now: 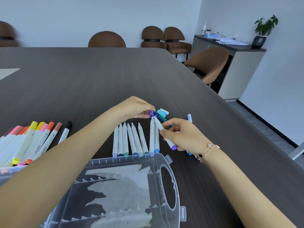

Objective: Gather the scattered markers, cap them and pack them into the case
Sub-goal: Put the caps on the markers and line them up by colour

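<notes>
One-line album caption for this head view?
Left hand brings purple cap to the marker held by right hand.

**Cool blues in the middle, warm tones at lower left**

A row of white-barrelled markers (131, 140) at frame centre ends in lilac, navy, teal and blue. The loose caps (162, 114) above it are purple, navy, teal and pale blue. At lower left, white markers (35, 139) wear yellow, pink, orange and black caps. The clear plastic case (125, 191) lies on a dark wood-grain table (98, 76); brown chairs (107, 39) line the top.
</notes>
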Available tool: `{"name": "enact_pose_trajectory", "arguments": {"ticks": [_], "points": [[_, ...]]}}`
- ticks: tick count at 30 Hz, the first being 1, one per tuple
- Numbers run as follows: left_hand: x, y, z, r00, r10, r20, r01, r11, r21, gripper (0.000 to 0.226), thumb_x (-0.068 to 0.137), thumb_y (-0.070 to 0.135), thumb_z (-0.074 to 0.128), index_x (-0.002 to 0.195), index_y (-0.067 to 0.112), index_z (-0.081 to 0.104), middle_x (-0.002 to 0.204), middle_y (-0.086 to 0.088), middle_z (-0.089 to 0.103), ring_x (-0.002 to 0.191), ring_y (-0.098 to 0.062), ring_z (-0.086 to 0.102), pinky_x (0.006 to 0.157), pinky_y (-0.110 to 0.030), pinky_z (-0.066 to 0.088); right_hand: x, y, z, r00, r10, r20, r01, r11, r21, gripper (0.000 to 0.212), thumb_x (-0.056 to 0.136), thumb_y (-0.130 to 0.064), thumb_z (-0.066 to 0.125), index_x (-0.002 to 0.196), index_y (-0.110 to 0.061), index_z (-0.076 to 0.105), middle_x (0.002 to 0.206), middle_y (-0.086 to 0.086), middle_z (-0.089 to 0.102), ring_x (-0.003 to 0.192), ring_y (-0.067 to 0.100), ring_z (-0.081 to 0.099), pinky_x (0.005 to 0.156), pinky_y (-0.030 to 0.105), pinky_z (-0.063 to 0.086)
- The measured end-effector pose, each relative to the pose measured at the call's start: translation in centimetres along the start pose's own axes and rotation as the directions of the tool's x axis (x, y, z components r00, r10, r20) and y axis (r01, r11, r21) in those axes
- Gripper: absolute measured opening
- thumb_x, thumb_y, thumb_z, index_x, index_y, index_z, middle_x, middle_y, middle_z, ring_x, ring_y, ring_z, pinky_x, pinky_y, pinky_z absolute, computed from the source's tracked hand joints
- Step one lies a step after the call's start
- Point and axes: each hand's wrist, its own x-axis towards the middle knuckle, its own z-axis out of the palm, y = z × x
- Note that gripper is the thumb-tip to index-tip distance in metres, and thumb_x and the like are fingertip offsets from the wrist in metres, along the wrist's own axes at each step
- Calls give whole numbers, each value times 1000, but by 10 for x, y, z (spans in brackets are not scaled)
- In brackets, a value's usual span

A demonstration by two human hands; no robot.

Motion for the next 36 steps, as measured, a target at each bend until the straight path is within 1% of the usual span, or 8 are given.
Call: {"name": "enact_pose_trajectory", "arguments": {"ticks": [3,8,12,17,25,30,33,36], "points": [[2,0,3,1000,16,-20,-16,1000,12,16,89,9,62,102,2,68,110,-11,66,89,-15,66,75,-22,55,0,1,0,1000,-4,-9,4,1000,-16,14,91,-29,58,104,-24,58,91,8,68,48,8,46,39,11,39],[10,-5,3,978,107,-177,-78,983,166,21,89,13,62,108,6,70,107,-8,67,88,-16,67,83,-25,55,2,4,3,1000,-14,-4,13,997,-75,22,92,-29,56,112,-21,60,91,4,67,47,6,46,42,9,36],[8,-7,4,987,91,-135,-75,990,121,21,89,12,62,108,6,70,108,-10,66,92,-17,66,80,-23,55,1,5,7,1000,-24,2,24,997,-73,24,91,-30,57,113,-21,60,87,-2,65,51,4,48,50,12,38],[-2,-1,7,998,60,-9,-60,997,-43,25,89,10,63,112,2,67,108,-12,65,90,-16,65,74,-21,55,2,5,7,999,-41,-24,38,995,-90,23,92,-30,56,113,-20,60,92,2,67,51,4,47,46,9,34],[1,2,5,996,49,-75,-56,994,-94,21,87,14,65,106,4,70,105,-11,69,86,-13,68,70,-17,56,3,7,5,998,-34,-58,29,997,-78,19,92,-30,55,109,-21,59,91,2,67,51,5,49,47,11,36],[-9,4,14,997,83,5,-83,996,-31,25,89,15,63,111,3,67,106,-11,68,90,-17,69,78,-21,56,1,7,5,997,-47,-68,42,996,-73,15,93,-29,55,105,-20,59,88,6,66,54,8,48,52,17,41],[-10,5,16,996,82,23,-81,996,-27,24,88,19,65,107,4,69,99,-10,71,82,-13,70,72,-16,57,2,6,7,997,-36,-73,29,994,-103,13,96,-26,50,98,-18,60,89,15,67,52,10,45,56,21,42],[-8,4,16,992,125,33,-128,984,122,22,87,25,66,100,9,72,92,-2,72,74,-6,70,68,-11,54,3,6,9,995,4,-97,-12,997,-77,22,96,-22,50,104,-9,66,86,16,68,54,13,48,58,22,44]]}}
